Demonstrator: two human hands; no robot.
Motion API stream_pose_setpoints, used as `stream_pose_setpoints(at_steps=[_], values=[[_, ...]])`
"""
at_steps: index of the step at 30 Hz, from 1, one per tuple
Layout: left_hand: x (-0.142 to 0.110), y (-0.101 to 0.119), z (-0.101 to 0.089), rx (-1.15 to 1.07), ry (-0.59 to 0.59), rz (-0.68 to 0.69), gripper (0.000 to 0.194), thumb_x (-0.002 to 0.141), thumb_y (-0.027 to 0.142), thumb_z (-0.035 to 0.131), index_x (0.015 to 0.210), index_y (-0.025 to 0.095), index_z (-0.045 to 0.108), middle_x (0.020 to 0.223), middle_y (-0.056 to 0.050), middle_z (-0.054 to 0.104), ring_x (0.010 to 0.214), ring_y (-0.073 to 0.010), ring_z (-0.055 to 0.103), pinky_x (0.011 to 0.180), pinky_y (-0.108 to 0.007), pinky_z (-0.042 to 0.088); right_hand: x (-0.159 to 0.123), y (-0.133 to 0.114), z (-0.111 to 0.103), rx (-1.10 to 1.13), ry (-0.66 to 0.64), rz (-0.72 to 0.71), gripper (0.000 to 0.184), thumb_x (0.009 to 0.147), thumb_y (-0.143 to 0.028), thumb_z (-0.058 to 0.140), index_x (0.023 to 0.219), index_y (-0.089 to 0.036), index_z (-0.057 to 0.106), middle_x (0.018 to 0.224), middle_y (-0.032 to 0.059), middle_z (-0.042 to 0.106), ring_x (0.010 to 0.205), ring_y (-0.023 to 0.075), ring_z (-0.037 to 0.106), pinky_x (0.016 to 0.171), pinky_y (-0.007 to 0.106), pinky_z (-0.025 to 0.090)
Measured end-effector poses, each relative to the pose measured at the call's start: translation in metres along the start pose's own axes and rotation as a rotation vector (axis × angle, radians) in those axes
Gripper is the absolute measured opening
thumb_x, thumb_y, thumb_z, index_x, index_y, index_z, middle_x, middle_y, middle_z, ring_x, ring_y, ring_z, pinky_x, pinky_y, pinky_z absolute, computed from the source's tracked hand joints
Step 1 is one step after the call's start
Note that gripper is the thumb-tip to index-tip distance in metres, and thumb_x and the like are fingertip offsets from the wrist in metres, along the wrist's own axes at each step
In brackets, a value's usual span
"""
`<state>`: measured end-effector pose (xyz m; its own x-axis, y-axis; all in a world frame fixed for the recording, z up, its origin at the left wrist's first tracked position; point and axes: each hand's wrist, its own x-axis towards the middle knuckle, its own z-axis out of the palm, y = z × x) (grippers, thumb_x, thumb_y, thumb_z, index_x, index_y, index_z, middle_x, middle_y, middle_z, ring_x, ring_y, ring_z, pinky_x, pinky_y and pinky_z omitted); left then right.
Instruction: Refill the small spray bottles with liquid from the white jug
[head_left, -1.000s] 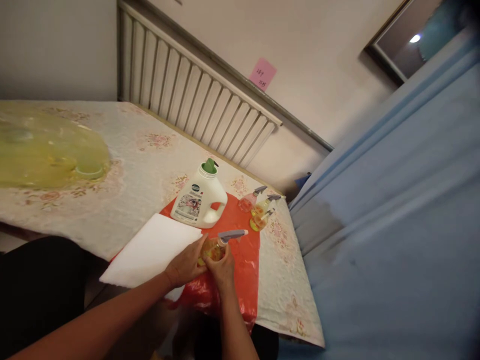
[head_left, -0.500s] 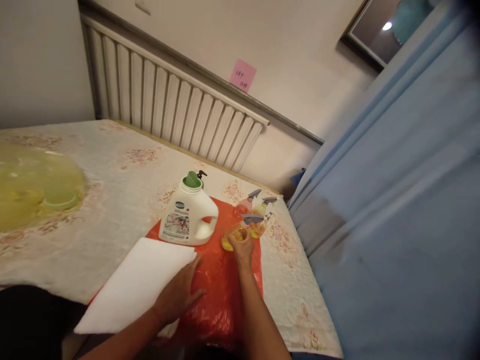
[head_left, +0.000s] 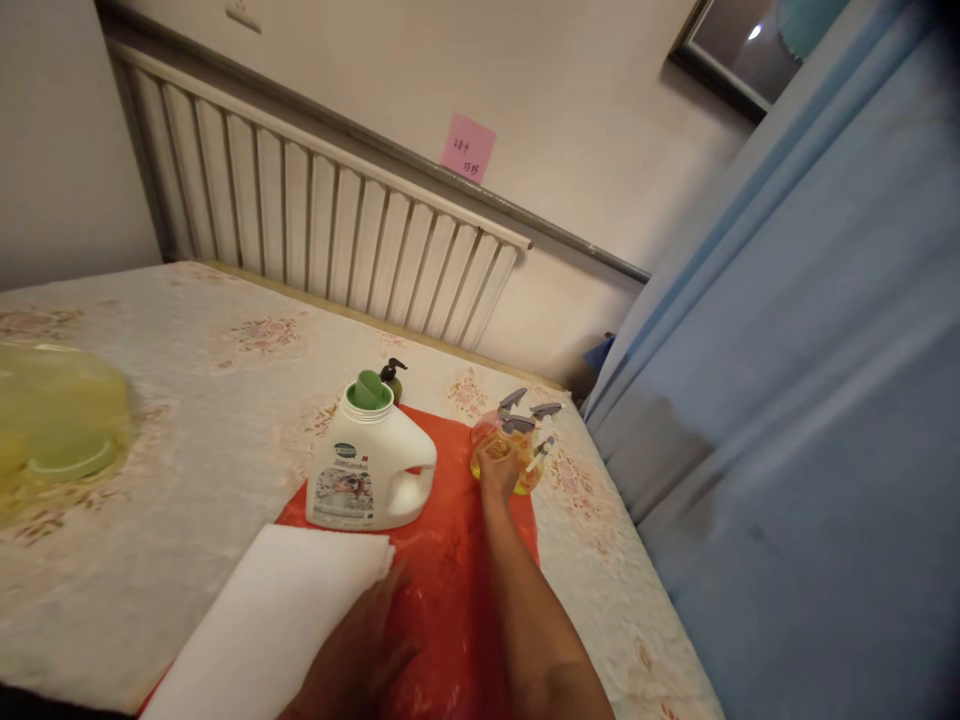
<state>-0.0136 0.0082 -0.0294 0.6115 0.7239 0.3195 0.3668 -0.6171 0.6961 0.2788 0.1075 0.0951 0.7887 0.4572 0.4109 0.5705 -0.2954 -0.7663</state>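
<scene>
My right hand (head_left: 499, 470) is closed around a spray bottle (head_left: 517, 425) with yellow liquid and a grey trigger head. It stands among other spray bottles, one pink (head_left: 480, 428) and one orange-yellow (head_left: 531, 476), at the far right of a red plastic sheet (head_left: 442, 560). My left hand (head_left: 360, 645), somewhat blurred, has its thumb apart from the fingers. It lies by the right edge of a folded white stack (head_left: 262, 610), perhaps cloth or paper; whether it presses on it I cannot tell. A large white detergent jug (head_left: 375, 470) with a green cap stands behind the stack.
A dark pump bottle (head_left: 392, 375) stands behind the jug. At the left lies a see-through yellow basin-like thing (head_left: 67, 410). The floral tablecloth (head_left: 202, 400) reaches back toward a radiator (head_left: 315, 200). A blue curtain (head_left: 787, 400) hangs along the right side.
My right hand has carried the yellow spray bottle away and to the right, close against the others. My left hand sits lower in view, and the camera view has shifted slightly.
</scene>
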Motion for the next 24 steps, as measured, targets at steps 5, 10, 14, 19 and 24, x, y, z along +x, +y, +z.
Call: stream_pose_setpoints(at_steps=[5, 10, 14, 19, 24], values=[[-0.001, 0.0, -0.001, -0.02, -0.018, -0.013, 0.082, 0.083, 0.052, 0.058, 0.156, 0.028, 0.031, 0.148, -0.015, 0.053, 0.132, -0.0442, 0.052, 0.112, -0.062, 0.042, -0.001, -0.003, 0.0, -0.033, 0.033, 0.101, 0.045, 0.076, -0.032, 0.068, 0.111, -0.005, 0.059, 0.104, 0.0177, 0.068, 0.096, 0.0259, 0.063, 0.079, 0.032, 0.045], [0.003, 0.012, -0.011, -0.014, -0.051, -0.009, 0.084, 0.086, 0.048, 0.058, 0.159, 0.028, 0.022, 0.144, -0.015, 0.056, 0.132, -0.0421, 0.053, 0.113, -0.06, 0.042, -0.01, -0.004, -0.002, -0.021, 0.025, 0.126, 0.057, 0.073, -0.03, 0.071, 0.12, -0.003, 0.055, 0.111, 0.0207, 0.067, 0.101, 0.0278, 0.063, 0.082, 0.033, 0.045], [0.007, 0.022, -0.018, -0.031, -0.064, -0.015, 0.087, 0.086, 0.047, 0.06, 0.159, 0.03, 0.018, 0.141, -0.015, 0.059, 0.13, -0.0408, 0.055, 0.112, -0.059, 0.044, -0.024, -0.003, -0.008, -0.019, 0.043, 0.145, 0.065, 0.075, -0.028, 0.067, 0.133, -0.004, 0.049, 0.123, 0.0238, 0.064, 0.107, 0.0293, 0.063, 0.085, 0.035, 0.047], [0.01, 0.026, -0.021, -0.069, -0.065, -0.012, 0.083, 0.087, 0.039, 0.06, 0.158, 0.027, 0.019, 0.139, -0.015, 0.06, 0.126, -0.0364, 0.059, 0.11, -0.057, 0.046, -0.057, 0.005, -0.02, -0.023, 0.035, 0.183, 0.048, 0.076, -0.026, 0.056, 0.122, -0.012, 0.06, 0.111, 0.0183, 0.071, 0.098, 0.0297, 0.067, 0.082, 0.037, 0.049], [0.01, 0.03, -0.023, -0.058, -0.016, 0.046, 0.061, 0.087, 0.039, 0.061, 0.144, 0.024, 0.046, 0.134, -0.013, 0.063, 0.122, -0.0333, 0.061, 0.108, -0.052, 0.048, -0.106, 0.019, -0.04, 0.005, -0.121, 0.147, 0.023, 0.069, -0.026, 0.055, 0.087, -0.021, 0.068, 0.078, 0.0072, 0.073, 0.076, 0.0253, 0.069, 0.071, 0.032, 0.05]])
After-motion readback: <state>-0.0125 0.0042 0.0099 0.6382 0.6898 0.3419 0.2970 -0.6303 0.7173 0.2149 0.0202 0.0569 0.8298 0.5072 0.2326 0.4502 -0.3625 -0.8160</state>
